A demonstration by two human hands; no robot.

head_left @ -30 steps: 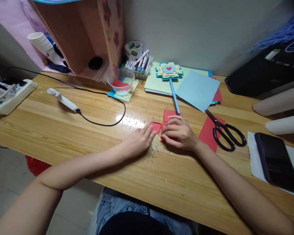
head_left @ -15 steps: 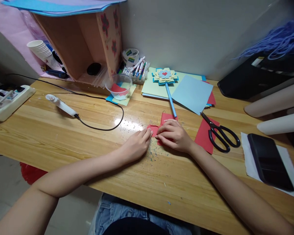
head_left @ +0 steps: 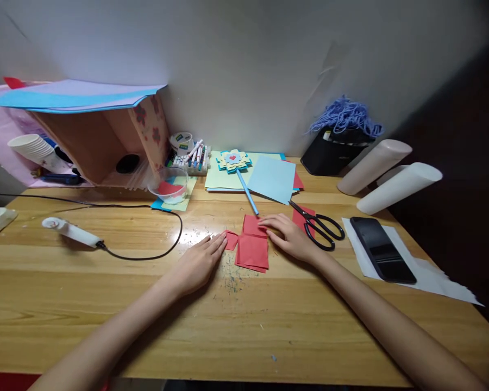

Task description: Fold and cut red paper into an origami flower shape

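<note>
My left hand (head_left: 201,262) lies on the table with its fingers stretched out flat, their tips on the edge of a small folded red paper piece (head_left: 231,240). Just right of that piece are red paper squares (head_left: 252,253), one slightly askew over another. Behind them is a further red paper square (head_left: 250,224). My right hand (head_left: 289,237) is open, its fingers apart, with the fingertips at the right edge of the rear square. A paper flower (head_left: 233,159) with a blue stem points down toward the red squares.
Black-handled scissors (head_left: 318,222) rest partly on red paper right of my hand. A phone (head_left: 381,248) lies on white tissue. A white glue gun (head_left: 71,232) with a black cord lies left. Behind stand a clear bowl (head_left: 169,187), markers (head_left: 195,155) and a cardboard box (head_left: 101,141).
My right hand has moved right, away from the small folded piece and my left hand, uncovering the red squares. The head view has shifted, showing more of the wall.
</note>
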